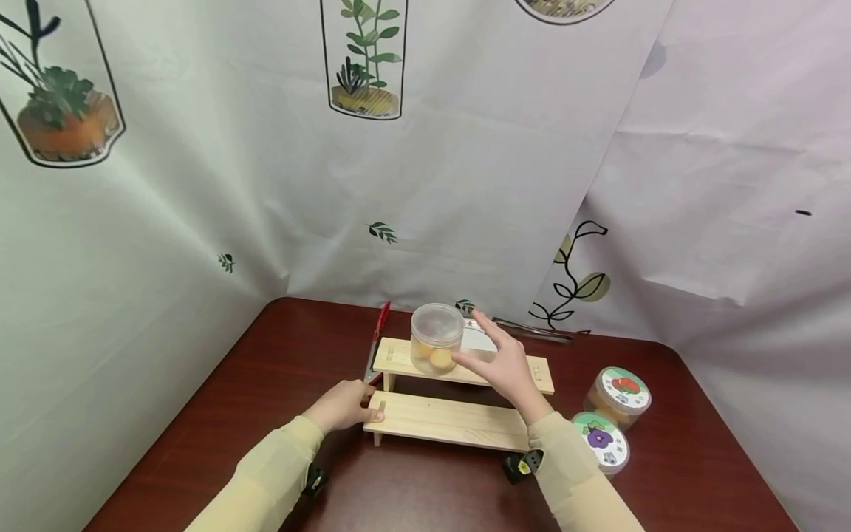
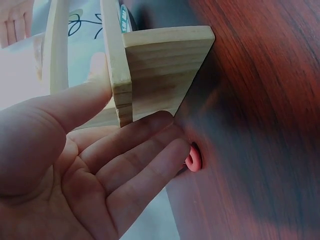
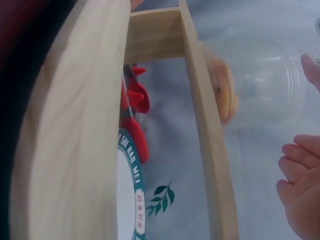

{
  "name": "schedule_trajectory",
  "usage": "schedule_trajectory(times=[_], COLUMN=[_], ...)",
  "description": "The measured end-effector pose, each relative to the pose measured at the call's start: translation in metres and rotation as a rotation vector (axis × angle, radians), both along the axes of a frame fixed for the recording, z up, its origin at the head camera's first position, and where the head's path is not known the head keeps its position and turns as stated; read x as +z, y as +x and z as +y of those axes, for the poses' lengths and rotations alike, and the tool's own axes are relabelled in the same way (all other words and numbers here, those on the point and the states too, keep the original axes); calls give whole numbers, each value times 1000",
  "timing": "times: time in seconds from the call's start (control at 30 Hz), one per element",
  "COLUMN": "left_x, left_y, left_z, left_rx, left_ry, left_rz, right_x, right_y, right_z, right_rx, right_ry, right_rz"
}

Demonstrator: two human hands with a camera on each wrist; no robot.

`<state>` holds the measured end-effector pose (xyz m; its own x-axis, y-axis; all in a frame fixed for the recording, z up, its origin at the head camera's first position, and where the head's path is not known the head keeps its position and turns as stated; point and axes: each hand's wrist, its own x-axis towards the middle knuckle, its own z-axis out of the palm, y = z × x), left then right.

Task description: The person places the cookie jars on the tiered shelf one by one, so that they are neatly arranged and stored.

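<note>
A two-tier wooden step rack (image 1: 452, 421) stands on the table. At the left end of its lower board, my left hand (image 1: 342, 406) grips it, the thumb on the board's face and the fingers behind the end in the left wrist view. On the upper board sits a clear plastic jar (image 1: 436, 336) holding round cookies (image 3: 224, 92) at its bottom. My right hand (image 1: 507, 366) is just right of the jar, thumb and fingers spread. The right wrist view shows a gap between that hand and the jar.
Behind the rack lie a white plate (image 1: 477, 340) with a green lettered rim, red-handled tongs (image 1: 382, 321) and metal tongs (image 1: 535, 331). Two lidded jars stand at the right, one with a tomato lid (image 1: 625, 388), one with an eggplant lid (image 1: 600, 440). A fabric backdrop hangs behind.
</note>
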<state>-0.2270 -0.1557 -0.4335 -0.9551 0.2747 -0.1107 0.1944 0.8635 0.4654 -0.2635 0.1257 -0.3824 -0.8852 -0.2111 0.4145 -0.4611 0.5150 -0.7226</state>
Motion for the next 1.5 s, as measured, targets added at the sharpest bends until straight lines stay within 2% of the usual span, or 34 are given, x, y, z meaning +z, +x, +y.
schedule_trajectory(times=[0.2,0.4,0.53,0.73,1.1,1.3,1.5], left_x=[1,1,-1,0,1,1,3], left_y=[2,3,4,3,5,5,4], left_z=[-1,-3,-2,-2,1,4,4], left_rx=[2,12,18,4,17,12,19], left_ry=[-4,-7,3,-5,-15,-47,-54], left_rz=[11,7,-4,19,19,46,37], right_x=[-3,-1,2,1,-2,-4,-6], right_y=[3,7,12,17,24,30,32], right_z=[10,20,29,45,72,93,109], right_rx=[-46,-50,-55,-83,-95,-151,-189], right_ry=[18,5,-2,30,50,108,130], right_rz=[-20,-31,-11,3,-36,-87,-131])
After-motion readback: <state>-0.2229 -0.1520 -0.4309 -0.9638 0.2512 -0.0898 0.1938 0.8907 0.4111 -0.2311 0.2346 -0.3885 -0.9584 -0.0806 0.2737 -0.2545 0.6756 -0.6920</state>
